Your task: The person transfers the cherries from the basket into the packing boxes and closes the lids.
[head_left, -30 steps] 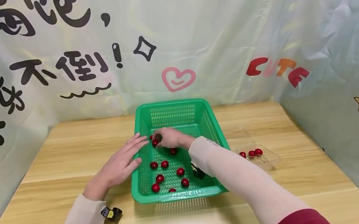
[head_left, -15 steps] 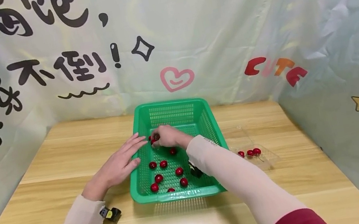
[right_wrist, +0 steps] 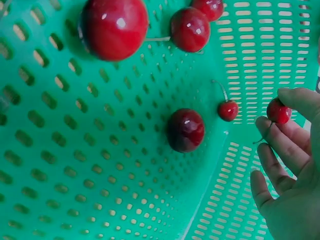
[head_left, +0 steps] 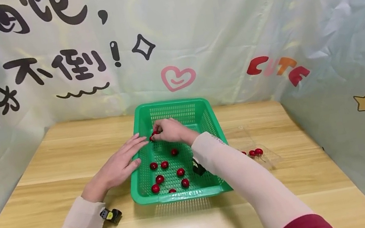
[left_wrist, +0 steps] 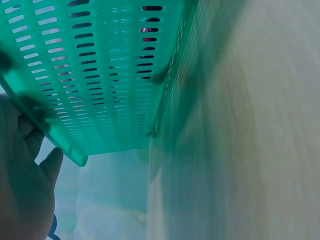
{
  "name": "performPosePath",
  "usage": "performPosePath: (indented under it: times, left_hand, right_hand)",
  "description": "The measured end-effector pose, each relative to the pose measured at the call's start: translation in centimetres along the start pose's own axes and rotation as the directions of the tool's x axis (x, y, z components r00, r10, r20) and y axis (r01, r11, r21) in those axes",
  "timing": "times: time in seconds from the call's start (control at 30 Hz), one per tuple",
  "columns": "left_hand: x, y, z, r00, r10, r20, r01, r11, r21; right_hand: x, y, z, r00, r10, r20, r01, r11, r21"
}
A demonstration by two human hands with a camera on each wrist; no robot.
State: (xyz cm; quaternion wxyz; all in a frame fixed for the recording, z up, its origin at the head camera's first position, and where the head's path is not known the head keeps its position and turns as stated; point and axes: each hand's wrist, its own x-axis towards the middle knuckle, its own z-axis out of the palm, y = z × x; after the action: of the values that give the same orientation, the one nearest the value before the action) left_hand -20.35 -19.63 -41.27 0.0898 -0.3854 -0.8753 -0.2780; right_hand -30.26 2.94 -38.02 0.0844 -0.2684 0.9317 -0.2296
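A green plastic basket (head_left: 182,196) with slotted walls holds several dark red cherries, among them one cherry (head_left: 174,152) near its middle. My right hand (head_left: 171,130) reaches inside, near the far left corner. Between thumb and fingertip it pinches a red cherry (right_wrist: 279,111), whose thin stem hangs down in the right wrist view. Another stemmed cherry (right_wrist: 228,110) lies low against the wall beside that hand. My left hand (head_left: 115,168) rests on the left rim with its fingers extended. From below, the left wrist view shows this hand (left_wrist: 22,165) at the rim.
Right of the basket, a clear plastic box (head_left: 267,160) lies opened, holding a few cherries (head_left: 256,152) and partly hidden by the right sleeve. The wooden table (head_left: 76,157) backs onto a printed cloth (head_left: 212,35), which also stands along both sides.
My right hand has picked up a cherry from the basket floor and moved slightly farther back with it. My left hand stays at the left rim. The head view has shifted a little.
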Motion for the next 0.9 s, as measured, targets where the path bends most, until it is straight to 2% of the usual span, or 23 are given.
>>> performPosePath:
  times: [0.27, 0.53, 0.77, 0.9]
  left_hand:
    - [0.2, 0.1, -0.1, 1.0, 0.008, 0.001, -0.008, 1.0, -0.001]
    - [0.0, 0.1, 0.0, 1.0, -0.003, -0.009, 0.003, 1.0, -0.008]
    - [-0.1, 0.0, 0.1, 1.0, 0.001, -0.013, -0.001, 1.0, 0.0]
    - [0.0, 0.0, 0.1, 1.0, 0.013, -0.017, -0.013, 1.0, 0.005]
  right_hand:
    - [-1.0, -1.3, -1.6, 0.999, -0.037, -0.007, 0.036, 0.999, -0.027]
    - [-2.0, -2.1, -3.1, 0.996, -0.048, -0.074, 0.048, 0.999, -0.01]
    - [-3.0, -2.7, -4.7, 0.987, -0.073, -0.142, 0.066, 0.996, -0.058]
    - [-3.7, -3.0, -5.6, 0.987, -0.071, -0.146, 0.064, 0.997, -0.05]
